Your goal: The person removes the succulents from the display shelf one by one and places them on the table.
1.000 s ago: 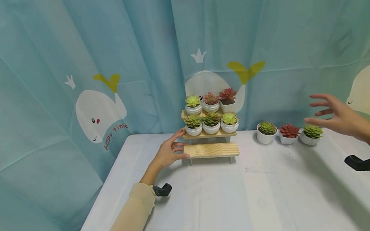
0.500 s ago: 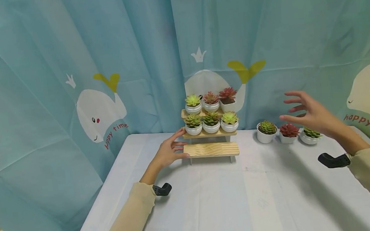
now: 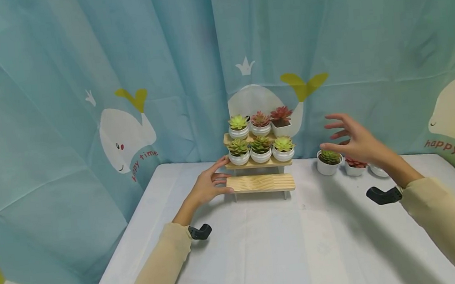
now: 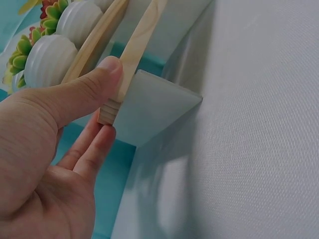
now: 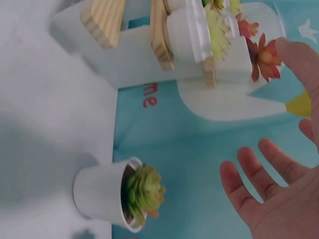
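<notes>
A three-step wooden stand [image 3: 261, 183] sits at the back of the white table. Its upper two steps carry several small white pots of succulents [image 3: 260, 149]; the lowest step is bare. My left hand [image 3: 209, 186] grips the left end of the lowest step [image 4: 128, 64], thumb on top and fingers under. My right hand [image 3: 351, 141] hovers open, fingers spread, just above a white pot with a green succulent [image 3: 328, 162] to the right of the stand; the same pot [image 5: 119, 196] shows in the right wrist view, untouched. A red succulent pot [image 3: 354, 166] lies partly hidden behind that hand.
A blue curtain with whale prints [image 3: 128, 138] hangs close behind and to the left of the table [image 3: 262, 248]. A third pot [image 3: 378, 171] peeks out behind my right wrist. The table's left edge runs near my left forearm.
My right hand has swept leftward from over the rightmost pot to above the green succulent pot nearest the stand. The left hand stays on the lowest step.
</notes>
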Available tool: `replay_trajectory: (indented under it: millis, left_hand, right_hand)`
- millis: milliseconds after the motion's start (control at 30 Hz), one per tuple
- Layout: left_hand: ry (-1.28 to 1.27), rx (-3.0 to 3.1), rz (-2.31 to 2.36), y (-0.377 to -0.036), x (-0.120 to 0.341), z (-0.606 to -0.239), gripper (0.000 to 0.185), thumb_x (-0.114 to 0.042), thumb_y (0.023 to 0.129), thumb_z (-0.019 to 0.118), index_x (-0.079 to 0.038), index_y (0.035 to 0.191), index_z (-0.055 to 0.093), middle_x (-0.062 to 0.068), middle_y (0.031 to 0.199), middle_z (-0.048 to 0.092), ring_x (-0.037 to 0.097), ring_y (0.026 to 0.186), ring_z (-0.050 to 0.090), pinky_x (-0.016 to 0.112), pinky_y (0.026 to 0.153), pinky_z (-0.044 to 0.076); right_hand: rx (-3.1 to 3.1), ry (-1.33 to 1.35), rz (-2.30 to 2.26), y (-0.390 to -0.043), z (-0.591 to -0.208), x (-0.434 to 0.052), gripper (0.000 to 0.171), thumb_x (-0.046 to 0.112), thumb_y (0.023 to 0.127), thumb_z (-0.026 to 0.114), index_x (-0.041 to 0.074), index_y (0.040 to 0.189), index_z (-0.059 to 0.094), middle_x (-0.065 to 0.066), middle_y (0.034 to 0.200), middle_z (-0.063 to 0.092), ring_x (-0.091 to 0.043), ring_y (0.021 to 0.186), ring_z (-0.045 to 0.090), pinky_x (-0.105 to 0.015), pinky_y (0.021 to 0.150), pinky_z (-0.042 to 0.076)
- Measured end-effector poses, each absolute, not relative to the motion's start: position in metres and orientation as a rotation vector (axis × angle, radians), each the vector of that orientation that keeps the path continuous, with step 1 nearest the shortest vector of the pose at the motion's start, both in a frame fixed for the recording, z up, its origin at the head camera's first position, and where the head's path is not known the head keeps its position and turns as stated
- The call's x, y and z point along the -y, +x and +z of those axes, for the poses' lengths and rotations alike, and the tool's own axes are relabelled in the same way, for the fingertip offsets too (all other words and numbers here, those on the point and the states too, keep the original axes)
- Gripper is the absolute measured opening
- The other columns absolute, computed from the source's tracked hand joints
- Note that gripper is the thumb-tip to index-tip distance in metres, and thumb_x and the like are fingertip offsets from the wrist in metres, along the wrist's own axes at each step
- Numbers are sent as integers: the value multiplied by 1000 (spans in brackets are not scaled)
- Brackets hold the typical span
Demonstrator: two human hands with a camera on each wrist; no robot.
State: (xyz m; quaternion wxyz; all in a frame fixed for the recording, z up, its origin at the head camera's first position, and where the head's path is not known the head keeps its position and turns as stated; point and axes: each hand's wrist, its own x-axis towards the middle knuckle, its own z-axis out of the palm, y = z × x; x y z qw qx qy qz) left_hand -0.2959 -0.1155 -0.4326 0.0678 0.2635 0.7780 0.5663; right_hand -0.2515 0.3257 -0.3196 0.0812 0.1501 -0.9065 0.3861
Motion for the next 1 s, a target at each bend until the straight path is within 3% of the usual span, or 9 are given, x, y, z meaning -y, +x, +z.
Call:
replay_trajectory:
  millis: [333,500,733,1000]
  left_hand:
    - [795,-2328,1726,-293,117,-429,90,5,81,84,-9,159,40,1,170,23,37,130,58,47,106,53]
    - [813,-2341,1710,-294,117,-431,90,4,82,84,-10,159,39,0,170,23,36,130,58,45,106,53]
    - [859,-2364,1700,-296,117,-434,90,0,82,86,-10,159,40,1,170,24,34,127,60,41,102,56]
    - [794,-2337,1720,-295,116,-432,91,4,81,85,-12,159,41,-2,170,24,34,129,59,45,106,53]
  right_hand:
    - [2654,557,1298,-263,-336,-294,85,25,94,79,11,161,28,-25,151,46,-45,123,56,-63,96,52]
    - [2616,547,1370,-269,-351,-280,84,25,94,78,13,160,28,-24,151,47,-44,122,58,-61,96,53]
    - [2596,518,1466,-274,-368,-265,82,28,95,77,15,160,29,-20,150,49,-37,117,61,-45,90,57]
    - [2581,438,1581,-277,-377,-257,81,27,95,78,14,159,30,-21,151,47,-38,119,58,-53,93,54]
